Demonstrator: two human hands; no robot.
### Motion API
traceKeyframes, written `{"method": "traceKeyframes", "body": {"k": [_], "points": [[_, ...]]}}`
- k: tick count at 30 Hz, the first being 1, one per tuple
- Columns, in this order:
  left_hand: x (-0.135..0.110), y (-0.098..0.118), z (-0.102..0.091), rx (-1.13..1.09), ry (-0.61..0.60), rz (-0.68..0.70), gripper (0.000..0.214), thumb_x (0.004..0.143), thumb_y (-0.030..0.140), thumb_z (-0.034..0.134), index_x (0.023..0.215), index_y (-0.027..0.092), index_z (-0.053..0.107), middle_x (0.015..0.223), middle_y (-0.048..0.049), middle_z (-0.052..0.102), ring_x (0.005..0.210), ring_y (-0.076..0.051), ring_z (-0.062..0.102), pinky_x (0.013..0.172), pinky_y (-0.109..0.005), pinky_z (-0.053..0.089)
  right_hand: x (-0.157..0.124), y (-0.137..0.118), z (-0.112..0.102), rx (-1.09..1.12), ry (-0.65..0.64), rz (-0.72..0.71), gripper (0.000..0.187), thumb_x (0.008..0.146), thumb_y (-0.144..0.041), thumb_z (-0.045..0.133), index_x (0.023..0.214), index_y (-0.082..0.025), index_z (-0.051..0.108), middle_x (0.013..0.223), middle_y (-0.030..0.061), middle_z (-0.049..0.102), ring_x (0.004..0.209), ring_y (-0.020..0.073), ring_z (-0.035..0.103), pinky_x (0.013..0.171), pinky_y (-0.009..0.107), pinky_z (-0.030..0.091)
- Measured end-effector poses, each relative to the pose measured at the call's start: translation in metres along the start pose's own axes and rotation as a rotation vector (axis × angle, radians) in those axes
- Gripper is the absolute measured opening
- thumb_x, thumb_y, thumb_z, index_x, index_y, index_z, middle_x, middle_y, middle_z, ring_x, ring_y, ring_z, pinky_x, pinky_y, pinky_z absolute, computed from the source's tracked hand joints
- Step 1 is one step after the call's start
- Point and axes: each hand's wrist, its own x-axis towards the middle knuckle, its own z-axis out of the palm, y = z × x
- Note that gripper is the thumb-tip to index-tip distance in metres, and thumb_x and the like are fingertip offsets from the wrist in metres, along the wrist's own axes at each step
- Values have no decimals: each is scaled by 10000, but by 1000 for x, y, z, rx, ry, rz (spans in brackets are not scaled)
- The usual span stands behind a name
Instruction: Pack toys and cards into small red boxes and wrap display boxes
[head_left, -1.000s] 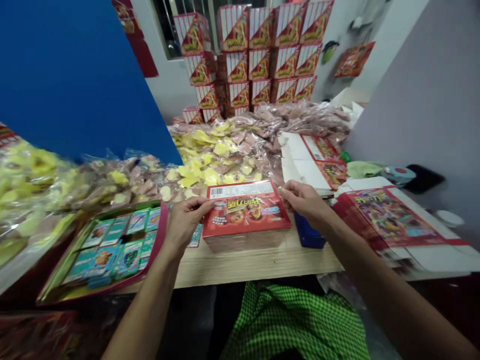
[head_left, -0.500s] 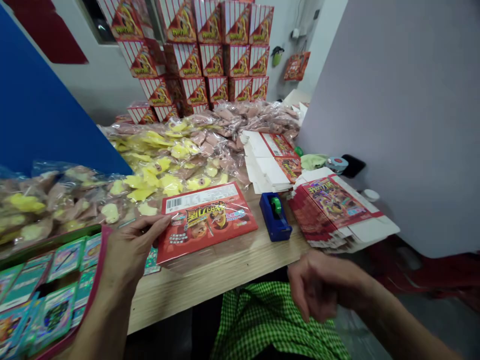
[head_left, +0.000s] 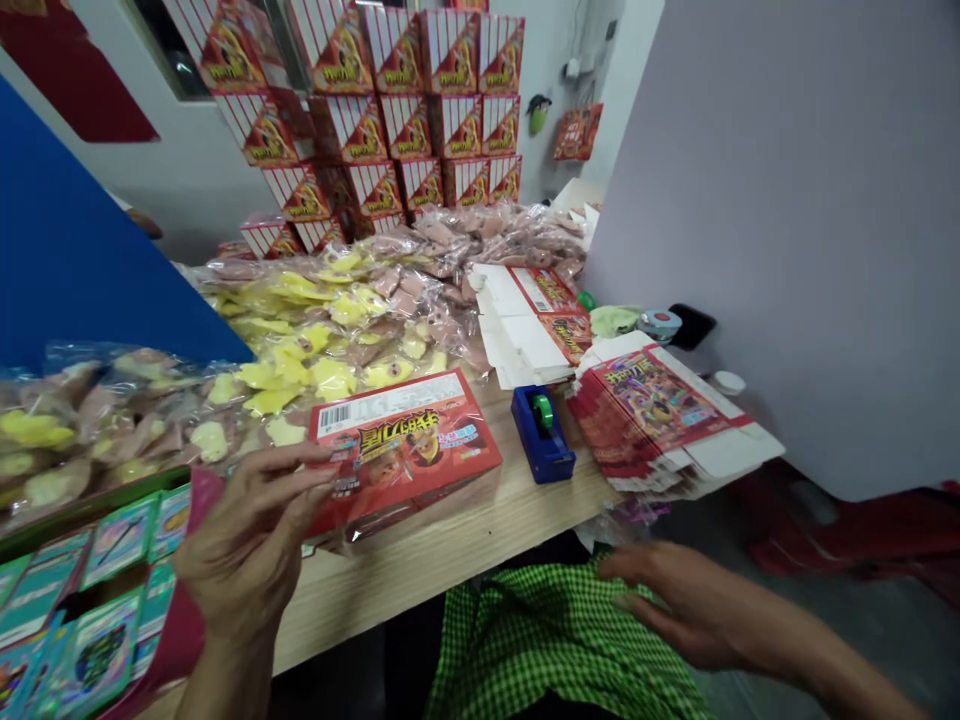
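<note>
A red printed carton (head_left: 409, 445) lies on the wooden table (head_left: 420, 560), its barcode edge away from me. At its left end is my left hand (head_left: 251, 535), thumb and fingers apart, fingertips over the carton's top; whether they press on it is hard to see. My right hand (head_left: 686, 600) hovers above the green checked cloth (head_left: 517, 640) on my lap, fingers stretched out and thumb apart, slightly blurred. It holds nothing. Just right of the carton stands a blue tape dispenser (head_left: 544, 435) with a green roll.
Flattened printed cartons (head_left: 660, 400) are stacked at the right, with more cartons (head_left: 517, 335) behind. Bagged yellow and pinkish pieces (head_left: 330, 375) cover the table's back. A pink-rimmed bin of cards (head_left: 191, 620) sits at left. Red boxes (head_left: 405, 125) are piled by the wall.
My left hand has loosened from its pinch on the carton's left edge, its fingers spreading. The carton now shows its front side. My right hand has uncurled and moved slightly right.
</note>
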Motion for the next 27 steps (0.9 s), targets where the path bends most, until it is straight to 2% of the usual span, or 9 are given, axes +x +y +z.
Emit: {"method": "traceKeyframes", "body": {"k": [3, 6, 9, 11, 15, 19, 21, 23, 27], "points": [[4, 0, 4, -18, -14, -5, 220, 826, 152, 762, 912, 348, 810, 942, 3, 744, 896, -186, 659, 859, -355, 513, 53, -48, -42, 136, 178, -211, 316, 1033, -296, 405, 1214, -198, 645, 1013, 100, 689, 869, 205, 654, 803, 370, 550], [4, 2, -3, -86, -79, -64, 248, 834, 146, 746, 929, 366, 813, 962, 0, 735, 923, -191, 656, 876, -365, 512, 112, -70, -66, 119, 411, -288, 379, 966, -171, 471, 1334, -178, 564, 1091, 122, 612, 924, 215, 603, 841, 388, 533], [0, 5, -10, -109, -151, -60, 275, 823, 133, 751, 950, 369, 817, 970, -16, 734, 933, -199, 659, 853, -363, 529, 158, -72, -73, 125, 389, -318, 479, 907, -132, 560, 1382, -184, 522, 1163, 130, 528, 903, 197, 579, 810, 359, 539], [-4, 6, -12, -123, -199, -53, 257, 817, 148, 763, 947, 362, 822, 957, -30, 738, 926, -204, 660, 852, -373, 542, 175, -71, -76, 115, 346, -333, 378, 878, -101, 583, 1245, -194, 592, 1143, 109, 504, 891, 183, 570, 811, 340, 532], [-8, 0, -8, -304, -192, -131, 122, 796, 256, 813, 864, 355, 832, 863, -34, 735, 893, -199, 658, 934, -409, 547, 173, -73, -85, 194, 330, -357, 74, 903, -127, 527, 892, -187, 569, 980, 54, 520, 812, 162, 550, 776, 323, 499], [-4, -5, -7, -445, -40, -310, 81, 706, 352, 887, 752, 335, 824, 774, -17, 719, 809, -166, 661, 801, -316, 585, 153, -82, -92, 320, 391, -441, 77, 931, -198, 498, 857, -201, 519, 858, 23, 566, 774, 159, 519, 716, 295, 448], [2, -2, -11, -316, 48, -397, 139, 648, 349, 917, 740, 310, 821, 752, -10, 737, 751, -161, 662, 698, -278, 580, 148, -85, -91, 281, 453, -418, 68, 910, -187, 498, 848, -198, 524, 796, 7, 567, 725, 150, 500, 673, 282, 416], [10, 4, -18, -85, 106, -463, 174, 647, 334, 911, 790, 286, 826, 790, -6, 772, 761, -170, 680, 718, -285, 588, 147, -82, -88, 249, 539, -324, 45, 879, -168, 505, 856, -192, 536, 721, -11, 550, 658, 140, 485, 630, 277, 383], [24, 9, -26, 208, -21, -510, 228, 693, 386, 860, 878, 257, 828, 914, -14, 806, 843, -206, 719, 798, -317, 604, 147, -68, -87, 249, 696, -65, 142, 862, -152, 494, 951, -167, 603, 576, -52, 447, 516, 128, 398, 539, 274, 297]]}}
